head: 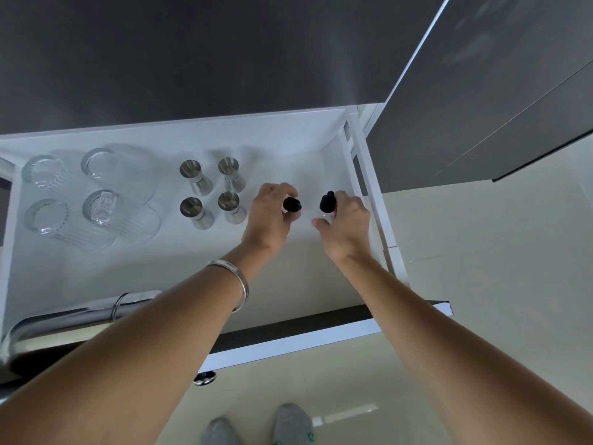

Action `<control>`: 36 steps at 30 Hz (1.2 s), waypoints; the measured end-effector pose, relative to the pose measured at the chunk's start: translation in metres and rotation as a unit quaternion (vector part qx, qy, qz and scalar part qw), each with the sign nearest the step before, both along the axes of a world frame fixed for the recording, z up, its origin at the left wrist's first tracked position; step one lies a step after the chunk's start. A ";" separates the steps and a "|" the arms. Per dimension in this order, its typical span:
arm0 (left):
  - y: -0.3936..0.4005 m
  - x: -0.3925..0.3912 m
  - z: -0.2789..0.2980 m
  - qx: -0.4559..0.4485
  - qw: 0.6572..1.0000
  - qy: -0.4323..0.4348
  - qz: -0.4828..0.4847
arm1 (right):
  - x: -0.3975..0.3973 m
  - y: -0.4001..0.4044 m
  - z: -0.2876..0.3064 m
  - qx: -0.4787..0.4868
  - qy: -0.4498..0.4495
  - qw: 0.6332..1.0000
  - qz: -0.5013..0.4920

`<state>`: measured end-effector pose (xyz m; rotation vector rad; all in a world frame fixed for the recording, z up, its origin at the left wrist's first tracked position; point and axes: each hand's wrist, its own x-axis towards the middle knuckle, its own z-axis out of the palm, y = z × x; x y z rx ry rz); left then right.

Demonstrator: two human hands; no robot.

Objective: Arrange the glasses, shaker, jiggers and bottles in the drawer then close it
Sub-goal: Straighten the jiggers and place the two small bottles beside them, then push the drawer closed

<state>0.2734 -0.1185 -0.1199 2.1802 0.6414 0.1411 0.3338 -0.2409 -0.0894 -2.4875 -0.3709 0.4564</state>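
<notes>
The drawer [288,136] is pulled fully out below me, white inside, its front edge nearest my feet. It has been filled in groups, so each kind keeps its own patch and nothing knocks when it slides shut.

At nine o'clock stand the four glasses [73,200], ribbed and clear, in a square. The shaker [80,313] lies on its side at about seven o'clock, close against the front wall; I think that is what it is, though my left forearm hides part of it.

In the middle stand the four jiggers [210,192], upright, again in a square, with small gaps between them.

The free patch at three o'clock is for the bottles, and I have one in each hand. My left hand [272,216] has its fingers curled round the left bottle [292,205] from the near side, only the dark cap showing above them. My right hand [348,220] is closed round the right bottle [328,205], thumb across its clear body, its black dropper top poking up past the fingers. The two bottles are near each other but apart, just right of the jiggers.

I judge I am setting them down level as a pair; whether their bases touch the floor of the drawer I cannot tell.
</notes>
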 end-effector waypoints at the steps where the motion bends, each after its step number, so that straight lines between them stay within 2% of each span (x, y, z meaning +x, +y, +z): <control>1: -0.003 0.000 0.003 -0.022 0.999 -0.012 0.024 | 0.001 0.002 0.001 0.021 -0.007 1.000 0.003; 5: -0.006 0.004 0.009 -0.107 0.987 -0.004 0.124 | 0.008 0.013 0.000 0.070 -0.031 0.996 0.038; 12: -0.003 0.002 0.006 -0.057 0.992 0.039 0.109 | 0.015 0.024 -0.018 0.042 -0.023 0.997 0.058; 16: -0.001 -0.003 0.017 -0.025 0.993 0.069 0.089 | 0.013 0.023 -0.014 0.042 0.012 0.998 0.042; 20: -0.006 -0.017 0.045 0.017 0.995 0.080 0.059 | 0.003 0.018 0.008 0.033 0.027 0.999 0.012; 24: -0.023 -0.064 0.079 0.016 0.998 0.032 0.044 | -0.032 0.006 0.045 0.033 0.055 0.998 -0.009; 26: -0.033 -0.102 0.093 0.066 0.996 0.048 0.041 | -0.061 -0.005 0.065 0.021 0.062 0.998 0.009; 28: -0.041 -0.145 0.101 0.137 0.984 0.084 0.075 | -0.095 -0.017 0.077 -0.017 0.039 0.998 0.044; 30: -0.046 -0.189 0.107 0.159 0.969 0.128 0.139 | -0.128 -0.031 0.080 -0.082 -0.001 0.995 0.066; 33: -0.048 -0.242 0.113 0.089 0.936 0.221 0.258 | -0.167 -0.043 0.083 -0.139 -0.016 0.990 0.034; 36: -0.043 -0.269 0.123 0.015 0.889 0.295 0.349 | -0.186 -0.043 0.096 -0.164 0.033 0.986 -0.027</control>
